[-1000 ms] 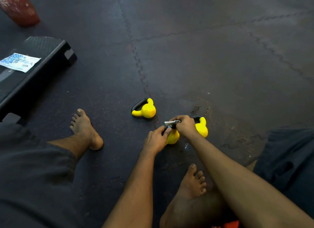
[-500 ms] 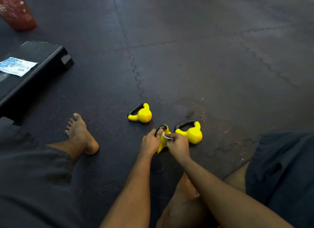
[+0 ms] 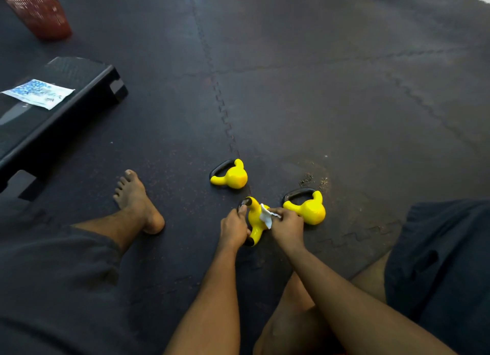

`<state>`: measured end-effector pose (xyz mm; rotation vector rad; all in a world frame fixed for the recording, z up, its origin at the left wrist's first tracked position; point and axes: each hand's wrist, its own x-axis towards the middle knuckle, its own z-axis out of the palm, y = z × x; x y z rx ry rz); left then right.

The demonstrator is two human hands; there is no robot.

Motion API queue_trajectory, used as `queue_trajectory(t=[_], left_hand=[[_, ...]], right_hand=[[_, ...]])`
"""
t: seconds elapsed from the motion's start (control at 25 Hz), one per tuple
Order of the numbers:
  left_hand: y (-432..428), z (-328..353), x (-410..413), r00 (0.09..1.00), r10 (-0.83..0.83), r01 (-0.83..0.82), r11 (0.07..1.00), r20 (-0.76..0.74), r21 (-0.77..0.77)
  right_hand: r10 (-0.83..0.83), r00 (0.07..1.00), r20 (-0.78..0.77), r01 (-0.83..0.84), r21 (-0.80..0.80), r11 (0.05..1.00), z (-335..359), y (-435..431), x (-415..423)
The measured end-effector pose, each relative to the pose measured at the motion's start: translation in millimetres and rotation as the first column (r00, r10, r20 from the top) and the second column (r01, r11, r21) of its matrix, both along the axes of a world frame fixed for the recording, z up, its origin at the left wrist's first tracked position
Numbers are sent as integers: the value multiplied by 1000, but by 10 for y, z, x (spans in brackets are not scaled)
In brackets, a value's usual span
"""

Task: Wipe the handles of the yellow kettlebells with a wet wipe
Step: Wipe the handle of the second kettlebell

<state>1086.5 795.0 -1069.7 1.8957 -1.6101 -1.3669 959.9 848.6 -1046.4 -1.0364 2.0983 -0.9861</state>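
Three small kettlebells lie on the dark rubber floor [image 3: 331,95], each a glossy yellow body with a black handle loop. The left kettlebell [image 3: 232,176] lies on its side, apart from the others, handle towards the left. Nearer the person, the middle kettlebell [image 3: 255,222] is tipped over between both hands. The left hand [image 3: 234,228] has its fingers curled round the black handle, and the right hand [image 3: 287,226] pinches a crumpled white wet wipe [image 3: 266,217] against the yellow part. Just beside that hand lies the right kettlebell [image 3: 309,209], handle away from the person.

At the far left corner stands a red perforated basket [image 3: 37,10] – its contents cannot be seen. Below it, a flat blue-and-white packet [image 3: 38,93] lies on a black step platform [image 3: 79,116].
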Motion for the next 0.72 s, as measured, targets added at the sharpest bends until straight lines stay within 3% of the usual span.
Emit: queue_trajectory(t=[0.16, 0.24, 0.48, 0.72], left_hand=[[-60, -138, 197, 989, 144, -139, 982, -34, 125], [-112, -162, 272, 990, 138, -132, 979, -31, 154], [-514, -167, 421, 994, 86, -85, 996, 73, -16], [-633, -381, 732, 962, 193, -205, 978, 194, 47]], right_hand=[[-19, 999, 41, 20, -21, 1000, -18, -65, 97], [-49, 998, 51, 49, -5, 999, -101, -132, 112], [-94, 992, 80, 100, -66, 993, -178, -366, 135], [47, 993, 111, -39, -69, 997, -257, -358, 240]])
